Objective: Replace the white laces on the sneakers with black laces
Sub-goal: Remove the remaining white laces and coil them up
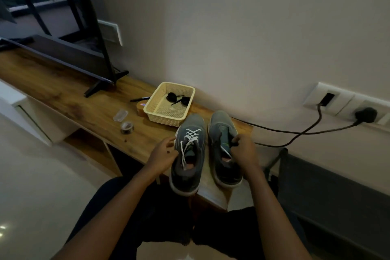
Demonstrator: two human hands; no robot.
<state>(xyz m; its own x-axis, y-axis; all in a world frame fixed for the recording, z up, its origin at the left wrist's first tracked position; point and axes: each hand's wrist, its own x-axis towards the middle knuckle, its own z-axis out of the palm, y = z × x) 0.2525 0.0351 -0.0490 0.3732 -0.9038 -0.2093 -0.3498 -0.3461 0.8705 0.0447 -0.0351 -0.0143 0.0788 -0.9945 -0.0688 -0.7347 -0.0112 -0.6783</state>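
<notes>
1. Head view: I've got two grey sneakers side by side on the near end of a wooden shelf (pixel 69 99), toes twd the wall.
2. L sneaker (pixel 195 143): white laces (pixel 191 135) criss-crossed thru the eyelets, loose ends trailing into the opening.
3. L hand (pixel 163 155): against that shoe's left side, fingers relaxed and loosely bent, clamped on nothing.
4. R hand (pixel 244 150): fingers curled, pinching the R sneaker (pixel 221 124) at the tongue; a short white strand shows just beside it.
5. Black laces (pixel 178 99): two coiled bundles in the cream basket (pixel 148 110), just beyond the L sneaker's toe.
6. Rest: tape roll (pixel 127 127) and pen (pixel 139 98) left of basket; TV (pixel 63 55) farther left; plug (pixel 366 114) in wall socket at right.
</notes>
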